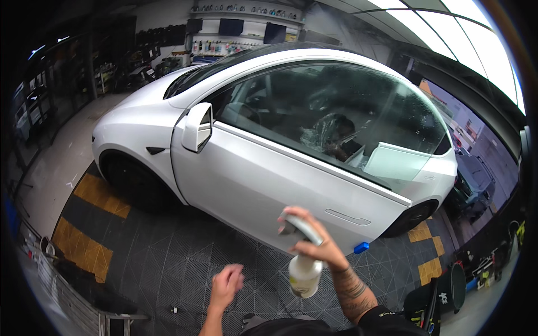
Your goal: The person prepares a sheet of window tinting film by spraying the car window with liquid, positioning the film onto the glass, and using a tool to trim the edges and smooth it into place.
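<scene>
My right hand [313,237] grips a white spray bottle [304,277] by its grey trigger head, in front of the open front door of a white car [269,168]. Above the floor to the left, my left hand [227,283] has curled fingers, and it is blurred, so its grip is unclear. The door's window glass [290,109] is raised, with droplets or haze towards its rear. A blue block [361,248] sits on the door's lower rear corner. The side mirror [197,127] stands out near the windshield pillar.
Dark and yellow floor tiles [180,260] lie under the car. A metal ladder-like frame [84,302] is at lower left, a dark bucket [456,290] at lower right. Bottles line wall shelves [248,13] behind the car. Another vehicle [473,180] stands outside at right.
</scene>
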The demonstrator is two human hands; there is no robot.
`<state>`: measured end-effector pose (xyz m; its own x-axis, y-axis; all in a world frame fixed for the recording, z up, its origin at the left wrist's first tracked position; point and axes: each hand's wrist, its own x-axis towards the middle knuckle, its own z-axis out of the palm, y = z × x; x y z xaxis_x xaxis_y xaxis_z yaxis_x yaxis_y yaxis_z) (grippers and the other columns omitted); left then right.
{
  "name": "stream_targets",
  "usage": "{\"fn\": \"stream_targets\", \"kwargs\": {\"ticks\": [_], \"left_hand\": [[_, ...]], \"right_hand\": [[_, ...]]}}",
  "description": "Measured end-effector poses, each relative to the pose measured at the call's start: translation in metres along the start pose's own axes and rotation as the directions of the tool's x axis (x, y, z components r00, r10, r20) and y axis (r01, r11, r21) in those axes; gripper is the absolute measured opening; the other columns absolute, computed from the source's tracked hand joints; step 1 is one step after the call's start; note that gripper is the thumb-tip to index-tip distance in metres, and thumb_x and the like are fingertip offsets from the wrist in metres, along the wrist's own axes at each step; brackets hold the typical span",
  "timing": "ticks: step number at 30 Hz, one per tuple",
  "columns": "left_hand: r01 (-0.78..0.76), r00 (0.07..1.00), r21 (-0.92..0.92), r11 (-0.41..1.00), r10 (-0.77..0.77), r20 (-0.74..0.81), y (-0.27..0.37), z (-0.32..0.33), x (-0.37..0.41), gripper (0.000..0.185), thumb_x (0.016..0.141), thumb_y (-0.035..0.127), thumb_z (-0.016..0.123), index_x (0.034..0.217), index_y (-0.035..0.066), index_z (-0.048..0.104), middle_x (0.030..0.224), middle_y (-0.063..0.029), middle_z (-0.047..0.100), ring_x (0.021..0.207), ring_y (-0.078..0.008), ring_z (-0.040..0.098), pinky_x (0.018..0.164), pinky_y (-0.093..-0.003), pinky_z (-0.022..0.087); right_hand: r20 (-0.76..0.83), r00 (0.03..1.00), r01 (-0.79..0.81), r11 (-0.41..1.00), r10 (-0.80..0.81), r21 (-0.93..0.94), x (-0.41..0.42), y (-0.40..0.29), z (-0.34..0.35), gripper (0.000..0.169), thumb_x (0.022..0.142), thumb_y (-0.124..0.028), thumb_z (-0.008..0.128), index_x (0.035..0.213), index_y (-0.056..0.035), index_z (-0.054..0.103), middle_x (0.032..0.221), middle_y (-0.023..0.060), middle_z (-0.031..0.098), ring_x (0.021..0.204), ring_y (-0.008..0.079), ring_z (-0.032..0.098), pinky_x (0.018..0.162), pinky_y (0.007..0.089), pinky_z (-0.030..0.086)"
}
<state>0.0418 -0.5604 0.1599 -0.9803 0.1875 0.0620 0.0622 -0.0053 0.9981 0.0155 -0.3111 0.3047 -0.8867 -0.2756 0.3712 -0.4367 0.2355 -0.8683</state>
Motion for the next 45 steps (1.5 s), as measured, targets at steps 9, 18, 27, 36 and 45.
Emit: {"fn": "stream_targets", "kwargs": {"ticks": [9,18,27,36,45], "left_hand": [[0.224,0.598,0.049,0.973,-0.177,0.782,0.064,0.032,0.064,0.050,0.100,0.046,0.043,0.086,0.002,0.062,0.059,0.0003,0.051,0.047,-0.0071,0.046,0.041,-0.0236,0.039],[-0.421,0.586,-0.106,0.901,0.359,0.727,0.036,0.083,0.080,0.035,0.095,0.038,0.053,0.098,0.003,0.061,0.080,-0.0073,0.057,0.074,-0.0222,0.057,0.071,-0.0373,0.047],[-0.226,0.962,0.248,0.942,0.177,0.207,-0.017,0.068,0.078,0.063,0.092,0.025,0.061,0.145,0.010,0.030,0.117,-0.0137,0.048,0.102,-0.0239,0.052,0.089,-0.0366,0.046],[-0.345,0.937,0.563,0.751,0.242,0.251,-0.220,-0.052,0.050,0.024,0.092,0.022,0.055,0.108,0.004,0.061,0.079,-0.0086,0.065,0.060,-0.0168,0.061,0.054,-0.0329,0.050],[0.693,0.413,0.548,0.468,-0.881,0.230,-0.286,-0.126,0.116,0.022,0.093,0.028,0.052,0.108,0.014,0.058,0.081,-0.0033,0.061,0.064,-0.0171,0.058,0.052,-0.0336,0.049]], "right_hand": [[0.199,0.975,-0.128,0.984,0.102,0.125,-0.078,0.022,0.030,0.090,0.066,-0.001,0.066,0.146,-0.0076,0.026,0.127,0.0154,0.056,0.116,0.0308,0.057,0.100,0.0404,0.043],[0.206,0.949,-0.301,0.876,0.238,0.376,-0.102,0.057,-0.008,0.090,0.071,0.004,0.062,0.147,-0.0083,0.015,0.142,0.0207,0.036,0.126,0.0302,0.045,0.091,0.0435,0.052],[-0.412,0.911,0.117,0.972,-0.024,0.202,0.014,0.059,-0.042,0.064,0.064,0.003,0.051,0.127,-0.0038,0.048,0.107,0.0129,0.062,0.106,0.0220,0.060,0.098,0.0338,0.042],[-0.442,0.897,-0.076,0.993,0.030,-0.086,0.113,0.098,-0.042,0.059,0.068,0.002,0.052,0.125,-0.0113,0.052,0.088,0.0071,0.058,0.074,0.0150,0.061,0.071,0.0297,0.050],[-0.837,0.545,-0.082,0.989,-0.060,-0.124,0.016,0.056,-0.119,0.058,0.065,-0.002,0.053,0.122,-0.0108,0.051,0.092,0.0060,0.058,0.083,0.0139,0.059,0.075,0.0279,0.050]]}}
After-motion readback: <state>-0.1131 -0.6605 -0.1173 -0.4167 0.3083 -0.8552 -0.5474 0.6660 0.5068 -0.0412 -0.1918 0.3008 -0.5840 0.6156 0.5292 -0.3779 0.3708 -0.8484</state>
